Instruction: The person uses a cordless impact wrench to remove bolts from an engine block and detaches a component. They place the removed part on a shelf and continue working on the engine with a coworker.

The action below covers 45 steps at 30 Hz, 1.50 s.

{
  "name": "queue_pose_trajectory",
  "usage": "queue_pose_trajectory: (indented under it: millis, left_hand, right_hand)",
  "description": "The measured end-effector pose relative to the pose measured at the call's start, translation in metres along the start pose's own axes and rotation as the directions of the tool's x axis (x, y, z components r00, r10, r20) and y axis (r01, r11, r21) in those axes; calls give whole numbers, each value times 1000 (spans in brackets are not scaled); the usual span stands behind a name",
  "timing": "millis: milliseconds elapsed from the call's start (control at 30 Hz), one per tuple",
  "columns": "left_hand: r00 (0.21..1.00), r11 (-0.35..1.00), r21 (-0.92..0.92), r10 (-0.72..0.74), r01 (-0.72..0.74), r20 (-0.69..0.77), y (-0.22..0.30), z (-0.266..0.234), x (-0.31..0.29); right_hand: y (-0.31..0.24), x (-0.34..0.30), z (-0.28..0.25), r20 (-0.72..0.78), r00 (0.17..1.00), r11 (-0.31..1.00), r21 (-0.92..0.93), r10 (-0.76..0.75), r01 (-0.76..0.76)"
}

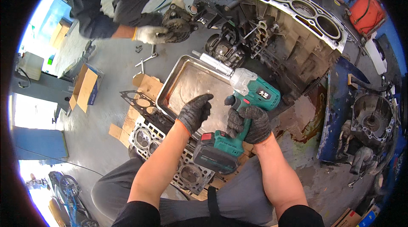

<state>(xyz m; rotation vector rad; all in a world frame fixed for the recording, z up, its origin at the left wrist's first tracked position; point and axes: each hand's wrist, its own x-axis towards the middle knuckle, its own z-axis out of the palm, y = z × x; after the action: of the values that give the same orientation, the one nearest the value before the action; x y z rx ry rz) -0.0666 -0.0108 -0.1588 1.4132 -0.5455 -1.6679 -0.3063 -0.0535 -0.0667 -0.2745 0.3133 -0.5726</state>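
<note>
My right hand, in a dark knit glove, is wrapped round the grip of a green cordless impact wrench. A silver socket sits on its nose and points to the far left. The black battery hangs at the near end of the grip. My left hand, gloved alike, hovers left of the wrench with nothing in it, its index finger stretched out and the others partly curled. Beneath both hands lies a shallow metal tray with a stained bottom.
A large engine block stands at the far right. A cylinder head and gasket lie by my legs on cardboard. Across from me, another person's white-gloved hand touches a dark metal part. Wrenches lie on the floor.
</note>
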Motion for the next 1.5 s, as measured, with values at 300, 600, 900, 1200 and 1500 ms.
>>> queue_pose_trajectory:
  millis: [300,600,900,1200,1500]
  left_hand:
    - [944,916,-314,302,-249,133,59,50,144]
    - [966,741,-647,259,-179,29,92,122,233]
    - [745,752,-2,653,-659,137,74,120,236]
    - [764,734,212,627,-645,153,33,114,231]
    - [791,757,235,598,-610,130,25,107,236]
  right_hand:
    - [-22,-17,-7,133,976,985,41,-174,170]
    - [-28,-25,-8,192,961,979,90,-200,185]
    - [-35,14,-4,140,988,974,225,-59,26]
    - [-19,53,5,233,970,875,482,-66,-56]
    - [-10,47,13,84,995,921,389,-59,22]
